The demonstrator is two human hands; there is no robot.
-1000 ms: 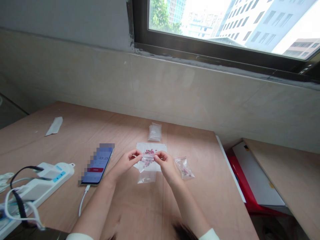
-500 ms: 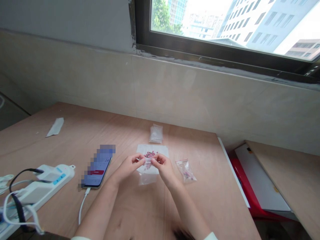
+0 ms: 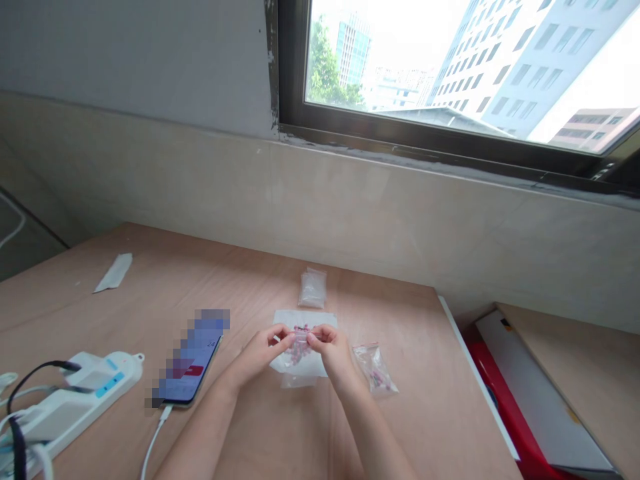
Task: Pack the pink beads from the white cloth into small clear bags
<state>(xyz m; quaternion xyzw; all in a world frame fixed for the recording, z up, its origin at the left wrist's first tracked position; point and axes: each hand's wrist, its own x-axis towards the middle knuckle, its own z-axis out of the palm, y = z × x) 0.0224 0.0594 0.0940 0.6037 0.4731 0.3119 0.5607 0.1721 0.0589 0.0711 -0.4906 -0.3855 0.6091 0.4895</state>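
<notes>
Both hands pinch the top edge of a small clear plastic bag (image 3: 299,355) over a white sheet (image 3: 324,365). My left hand (image 3: 273,343) grips its left corner and my right hand (image 3: 327,341) its right corner. Pink and dark beads (image 3: 303,328) show just beyond the fingertips, and pinkish pieces are visible through the bag; whether they are inside or behind it I cannot tell. Right of my right hand lies a clear bag with pink pieces (image 3: 376,370). A stack of clear bags (image 3: 313,288) sits behind the sheet.
A phone (image 3: 193,363) with a white cable lies left of my left forearm. Farther left is a white power strip (image 3: 95,393) with plugs and cords. A paper strip (image 3: 114,272) lies at the back left. Beyond the right table edge is a red and white box (image 3: 545,400).
The view has tilted up, so the table and hands appear lower. The hands remain pinched on the bag's edge, and the bag now hangs closer over the sheet's middle.
</notes>
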